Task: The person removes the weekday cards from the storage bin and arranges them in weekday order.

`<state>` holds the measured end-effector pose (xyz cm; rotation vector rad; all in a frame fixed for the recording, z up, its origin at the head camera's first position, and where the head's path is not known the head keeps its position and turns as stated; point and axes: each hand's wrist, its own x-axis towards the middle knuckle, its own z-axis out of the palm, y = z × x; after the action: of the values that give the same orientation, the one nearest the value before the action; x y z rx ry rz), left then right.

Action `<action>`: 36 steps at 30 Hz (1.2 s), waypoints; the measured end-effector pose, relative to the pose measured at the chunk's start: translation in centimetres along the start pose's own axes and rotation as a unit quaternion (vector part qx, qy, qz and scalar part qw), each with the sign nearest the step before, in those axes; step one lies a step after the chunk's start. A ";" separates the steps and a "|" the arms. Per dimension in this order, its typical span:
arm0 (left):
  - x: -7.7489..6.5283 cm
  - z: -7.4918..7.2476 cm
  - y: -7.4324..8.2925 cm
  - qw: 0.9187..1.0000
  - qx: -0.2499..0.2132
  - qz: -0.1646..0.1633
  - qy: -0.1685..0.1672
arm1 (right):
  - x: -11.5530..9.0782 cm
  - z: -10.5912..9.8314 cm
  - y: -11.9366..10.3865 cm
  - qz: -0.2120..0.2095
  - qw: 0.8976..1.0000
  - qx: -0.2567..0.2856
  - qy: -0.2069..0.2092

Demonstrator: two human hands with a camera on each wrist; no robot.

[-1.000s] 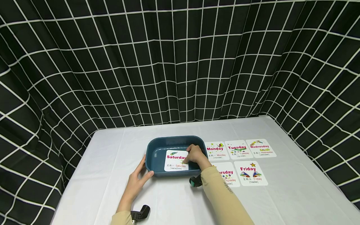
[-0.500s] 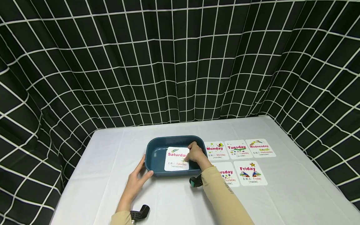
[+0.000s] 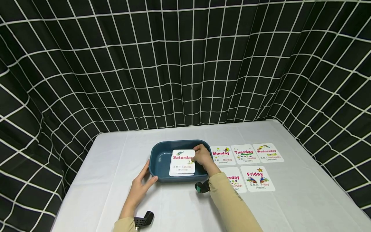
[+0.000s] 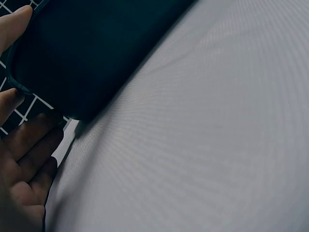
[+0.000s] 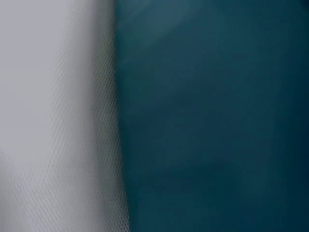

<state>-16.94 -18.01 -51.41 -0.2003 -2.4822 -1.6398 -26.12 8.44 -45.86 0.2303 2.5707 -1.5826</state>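
In the head view, a Saturday day-of-the-week card is inside the blue rectangular basin. My right hand reaches over the basin's right side and pinches this card at its right edge. A strip of another white card peeks out under its lower edge. My left hand rests at the basin's front left corner, thumb on the front rim and straight fingers along the left side. The left wrist view has the thumb by the dark basin wall. Only basin and cloth fill the right wrist view.
Right of the basin lie the Monday card, Tuesday card and Wednesday card. In front of them are the Thursday card, partly behind my sleeve, and the Friday card. A black curtain surrounds the white-covered table.
My right hand has raised the Saturday card slightly toward the far side, and the strip of card below it has come into view. The left hand and basin have hardly moved.
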 end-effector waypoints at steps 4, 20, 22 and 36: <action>0.0 0.0 0.1 1.000 -0.002 0.004 0.004 | 0.0 0.0 0.0 -0.006 0.999 0.049 -0.016; 0.0 0.0 0.0 1.000 -0.014 -0.003 0.004 | -0.4 -1.1 -0.6 -0.016 0.974 0.217 -0.064; 0.1 0.0 0.0 1.000 -0.017 -0.002 0.004 | -0.5 -1.4 -0.8 -0.019 0.973 0.221 -0.068; -0.3 -0.5 2.4 1.000 -0.011 0.011 -0.007 | -2.8 -4.4 -0.7 -0.036 0.960 0.263 -0.091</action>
<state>-16.13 -17.52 -49.10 -0.2424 -2.4641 -1.6632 -23.53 11.83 -42.76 0.0294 2.0002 -2.1751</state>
